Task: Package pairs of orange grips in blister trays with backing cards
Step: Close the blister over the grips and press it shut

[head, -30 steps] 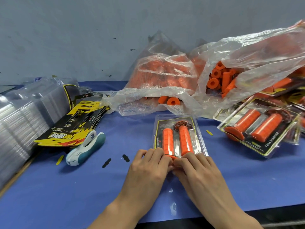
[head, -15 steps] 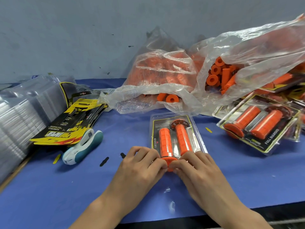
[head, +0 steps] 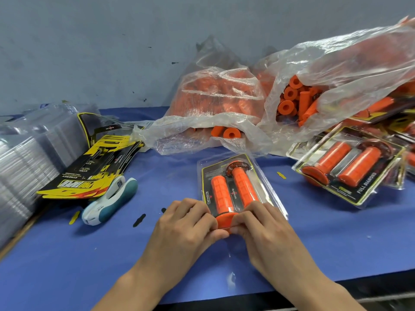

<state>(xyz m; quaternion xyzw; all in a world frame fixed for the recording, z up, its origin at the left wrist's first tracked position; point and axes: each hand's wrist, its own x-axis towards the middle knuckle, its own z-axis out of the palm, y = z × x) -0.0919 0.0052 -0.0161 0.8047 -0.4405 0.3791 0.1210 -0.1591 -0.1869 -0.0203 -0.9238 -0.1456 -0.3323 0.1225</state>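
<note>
A clear blister tray (head: 267,180) with a black and yellow backing card lies on the blue table in front of me. Two orange grips (head: 243,187) sit side by side in it. My left hand (head: 186,225) and my right hand (head: 265,230) meet at the tray's near end. The fingers and thumbs of both pinch that end around the orange flange (head: 225,219) of the left grip. The tray's near edge is hidden under my hands.
A stack of backing cards (head: 89,173) and a white and teal stapler (head: 110,202) lie to the left. Clear empty trays (head: 24,162) are piled at far left. Two plastic bags of loose orange grips (head: 292,97) stand behind. Finished packs (head: 345,169) lie at right.
The tray's near end has come up a little between my hands, and the orange flange shows more between my fingertips. My hands have drawn slightly toward me.
</note>
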